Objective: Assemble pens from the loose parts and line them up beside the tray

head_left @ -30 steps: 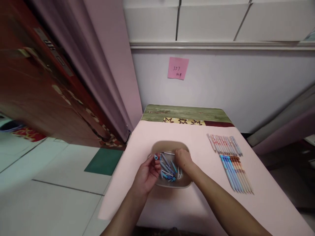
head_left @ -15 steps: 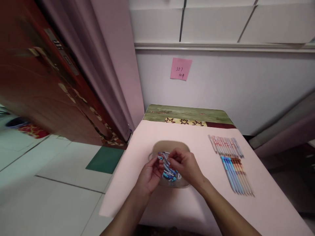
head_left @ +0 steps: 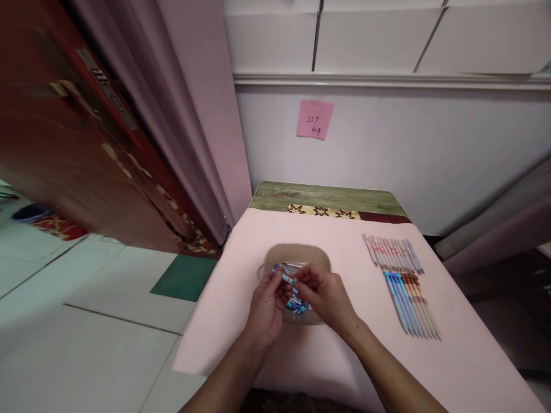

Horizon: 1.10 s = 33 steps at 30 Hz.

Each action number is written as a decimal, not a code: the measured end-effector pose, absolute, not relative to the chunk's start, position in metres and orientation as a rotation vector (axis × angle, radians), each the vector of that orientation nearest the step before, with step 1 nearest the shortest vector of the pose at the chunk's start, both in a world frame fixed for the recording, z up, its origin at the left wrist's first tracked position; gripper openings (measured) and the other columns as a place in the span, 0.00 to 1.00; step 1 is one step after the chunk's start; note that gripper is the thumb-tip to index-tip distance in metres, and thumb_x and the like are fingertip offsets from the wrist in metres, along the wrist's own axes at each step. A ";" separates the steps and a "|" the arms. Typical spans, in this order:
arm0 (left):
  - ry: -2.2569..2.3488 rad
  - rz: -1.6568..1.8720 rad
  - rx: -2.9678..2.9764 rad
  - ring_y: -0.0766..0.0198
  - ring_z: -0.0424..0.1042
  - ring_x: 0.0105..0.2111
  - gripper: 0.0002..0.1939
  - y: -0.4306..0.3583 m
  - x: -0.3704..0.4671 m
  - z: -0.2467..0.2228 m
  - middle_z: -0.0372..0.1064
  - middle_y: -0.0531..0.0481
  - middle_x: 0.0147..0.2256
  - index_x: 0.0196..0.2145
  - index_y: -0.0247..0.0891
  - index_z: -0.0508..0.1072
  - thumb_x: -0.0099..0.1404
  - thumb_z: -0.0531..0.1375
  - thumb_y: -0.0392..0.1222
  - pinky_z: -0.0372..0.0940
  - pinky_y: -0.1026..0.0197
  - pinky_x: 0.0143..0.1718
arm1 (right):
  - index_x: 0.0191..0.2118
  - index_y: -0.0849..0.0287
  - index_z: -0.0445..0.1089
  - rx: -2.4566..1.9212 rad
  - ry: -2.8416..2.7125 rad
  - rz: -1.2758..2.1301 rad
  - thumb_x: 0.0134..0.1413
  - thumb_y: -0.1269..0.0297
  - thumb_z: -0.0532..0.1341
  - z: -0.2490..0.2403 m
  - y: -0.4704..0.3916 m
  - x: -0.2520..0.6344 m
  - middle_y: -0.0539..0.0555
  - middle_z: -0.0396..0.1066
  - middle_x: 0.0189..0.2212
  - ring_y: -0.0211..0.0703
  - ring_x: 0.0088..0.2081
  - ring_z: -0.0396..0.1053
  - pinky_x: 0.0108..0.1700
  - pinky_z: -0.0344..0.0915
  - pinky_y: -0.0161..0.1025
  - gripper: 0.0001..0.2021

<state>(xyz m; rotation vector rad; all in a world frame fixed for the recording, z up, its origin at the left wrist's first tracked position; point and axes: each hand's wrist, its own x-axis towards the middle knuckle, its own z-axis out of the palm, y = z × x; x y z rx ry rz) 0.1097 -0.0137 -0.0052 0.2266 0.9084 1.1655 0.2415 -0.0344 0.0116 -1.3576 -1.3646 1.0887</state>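
Note:
My left hand (head_left: 267, 307) is closed, with thumb and fingers pinching a short light-blue pen barrel piece (head_left: 287, 279). It is held over a beige plastic basket (head_left: 297, 251). My right hand (head_left: 325, 291) is closed too, its fingertips pinched at the right end of that piece. Whatever small part they may hold is hidden by the fingers. Below both hands, loose blue and white pen parts (head_left: 299, 304) lie in the basket.
On the right of the pink-covered table (head_left: 224, 298) lie two rows of pens: pale pink and grey pens (head_left: 391, 253) behind, blue pens (head_left: 402, 304) and brown-topped pens (head_left: 424, 304) in front. A wall with a pink note (head_left: 315, 119) rises behind.
The barrel piece has turned from pointing its open end at me to lying sideways. My right fingertips have come down to its end. The pens on the table have not moved.

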 end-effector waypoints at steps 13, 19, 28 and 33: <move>0.842 1.011 0.089 0.73 0.66 0.20 0.04 -0.006 0.097 -0.004 0.70 0.47 0.25 0.34 0.28 0.73 0.63 0.57 0.30 0.63 0.72 0.18 | 0.29 0.60 0.69 -1.403 -1.268 1.163 0.45 0.52 0.66 0.009 -0.021 0.256 0.47 0.68 0.18 0.35 0.18 0.65 0.20 0.59 0.30 0.15; 0.813 1.159 0.002 0.74 0.67 0.21 0.09 0.017 0.071 0.009 0.70 0.45 0.28 0.33 0.27 0.70 0.68 0.52 0.31 0.64 0.73 0.19 | 0.31 0.59 0.69 -1.657 -1.415 0.737 0.57 0.56 0.57 0.008 -0.015 0.289 0.49 0.70 0.20 0.37 0.22 0.67 0.27 0.61 0.32 0.11; 0.890 1.124 0.047 0.73 0.67 0.21 0.08 0.011 0.071 -0.003 0.71 0.45 0.28 0.32 0.28 0.71 0.67 0.52 0.30 0.66 0.72 0.20 | 0.39 0.56 0.74 -2.237 -2.101 0.408 0.59 0.66 0.56 -0.018 0.005 0.272 0.56 0.76 0.35 0.44 0.39 0.73 0.38 0.61 0.34 0.09; 0.855 1.096 0.105 0.73 0.67 0.21 0.09 0.009 0.068 -0.008 0.70 0.46 0.28 0.31 0.27 0.71 0.66 0.53 0.29 0.65 0.71 0.19 | 0.40 0.55 0.74 -2.232 -2.223 0.397 0.58 0.68 0.55 -0.014 0.009 0.279 0.56 0.76 0.38 0.44 0.41 0.73 0.40 0.63 0.34 0.11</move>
